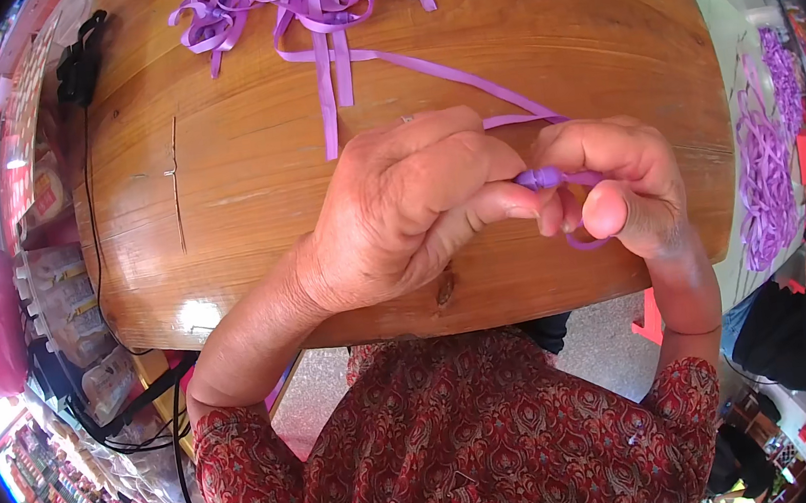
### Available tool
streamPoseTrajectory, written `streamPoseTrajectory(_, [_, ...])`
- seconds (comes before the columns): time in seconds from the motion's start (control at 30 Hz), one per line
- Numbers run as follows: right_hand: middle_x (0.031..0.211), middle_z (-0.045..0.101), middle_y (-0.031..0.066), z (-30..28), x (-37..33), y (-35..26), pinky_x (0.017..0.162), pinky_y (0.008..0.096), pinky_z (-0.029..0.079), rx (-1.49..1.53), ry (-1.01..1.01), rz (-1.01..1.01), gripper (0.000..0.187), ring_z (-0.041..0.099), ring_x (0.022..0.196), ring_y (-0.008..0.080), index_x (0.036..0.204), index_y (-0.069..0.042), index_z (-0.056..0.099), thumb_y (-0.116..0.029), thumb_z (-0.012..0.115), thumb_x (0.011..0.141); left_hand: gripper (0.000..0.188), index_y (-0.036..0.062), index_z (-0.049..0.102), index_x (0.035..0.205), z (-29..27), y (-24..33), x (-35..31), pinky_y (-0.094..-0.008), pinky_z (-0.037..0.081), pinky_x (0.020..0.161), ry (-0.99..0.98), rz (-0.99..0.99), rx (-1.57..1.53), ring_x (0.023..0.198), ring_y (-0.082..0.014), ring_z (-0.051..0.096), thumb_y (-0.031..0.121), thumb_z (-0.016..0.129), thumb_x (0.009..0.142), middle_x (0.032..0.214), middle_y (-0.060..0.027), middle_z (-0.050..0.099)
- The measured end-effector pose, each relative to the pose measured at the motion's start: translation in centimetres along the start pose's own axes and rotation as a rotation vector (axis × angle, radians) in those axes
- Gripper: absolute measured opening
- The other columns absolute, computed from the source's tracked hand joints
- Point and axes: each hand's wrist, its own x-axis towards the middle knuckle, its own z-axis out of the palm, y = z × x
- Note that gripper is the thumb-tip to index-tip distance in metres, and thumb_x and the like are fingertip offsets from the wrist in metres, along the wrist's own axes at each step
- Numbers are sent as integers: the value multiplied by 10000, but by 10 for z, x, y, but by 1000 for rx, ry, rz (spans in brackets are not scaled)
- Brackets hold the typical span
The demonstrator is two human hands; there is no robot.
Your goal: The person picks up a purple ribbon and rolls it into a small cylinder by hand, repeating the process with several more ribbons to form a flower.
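Both hands meet above the right front part of the wooden table [246, 160]. Between finger and thumb, my left hand [408, 202] pinches a small purple plastic connector [540, 178]. A purple ribbon strap [463, 76] runs from the connector to the pile at the far side. My right hand [626, 174] is closed on the ribbon beside the connector, its thumb and fingers curled round it. A short loop of ribbon hangs below the right fingertips. How the ribbon sits in the connector is partly hidden by the fingers.
A heap of purple ribbon straps [298, 2] lies at the table's far edge. A thin twisted wire [176, 187] rests at left. A black clamp [83, 59] with a cable is at far left. More purple straps [766, 174] lie on a white table at right, near another person [789, 329].
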Motion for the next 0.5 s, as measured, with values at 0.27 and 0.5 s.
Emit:
streamPoseTrajectory(0.27, [788,658,75,-14,2,-5,571,239,464,-446,74,-246,238,615,666,131,941,17,660,-121,758,773,230,25,595,893,0,1,-1,-364,443,556,-24,-66,63,660,-287,559,114,747,746,760,-101,565])
streamPoseTrajectory(0.5, [812,633,128,-11,7,4,557,281,427,-601,33,-501,238,560,637,191,952,57,644,-18,732,743,211,23,595,893,-1,2,0,-361,456,591,-44,-190,-6,681,-275,572,109,738,764,783,-94,577])
